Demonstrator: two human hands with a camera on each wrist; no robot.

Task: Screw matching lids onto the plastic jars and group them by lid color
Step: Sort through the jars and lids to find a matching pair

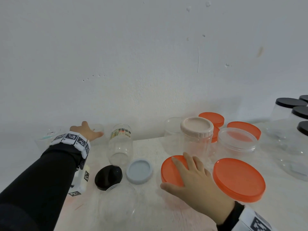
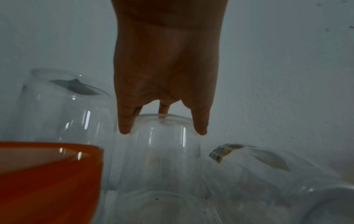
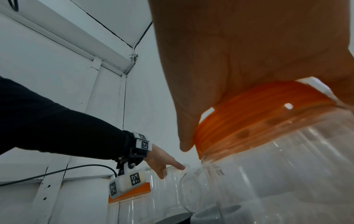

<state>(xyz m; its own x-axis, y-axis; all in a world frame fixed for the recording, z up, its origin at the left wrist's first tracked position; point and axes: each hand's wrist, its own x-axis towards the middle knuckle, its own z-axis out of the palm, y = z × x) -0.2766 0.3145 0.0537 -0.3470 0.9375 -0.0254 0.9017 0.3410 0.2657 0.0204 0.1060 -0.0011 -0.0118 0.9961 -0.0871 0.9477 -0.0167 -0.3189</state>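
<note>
Two hands are at work on your white worktop. Head view: your right hand lies palm-down on an orange lid that caps a clear jar at the near centre, fingers spread over the top and thumb at the near rim; a second orange-lidded jar stands just beside it on the right. Your left hand reaches to the far left, at the wall, fingers over the top of a clear lidless jar. Between the hands stand a labelled jar, a black lid and a pale blue lid, both loose on the worktop; a beige-lidded jar stands behind your right hand, and black-lidded jars are grouped at the far right. Left wrist view: the left hand's fingertips curl down around the rim of the clear lidless jar, gripping it from above; an orange lid edge fills the lower left. Right wrist view: your palm covers the orange lid, thumb curled down its ribbed side, grasping it on the jar's neck.
</note>
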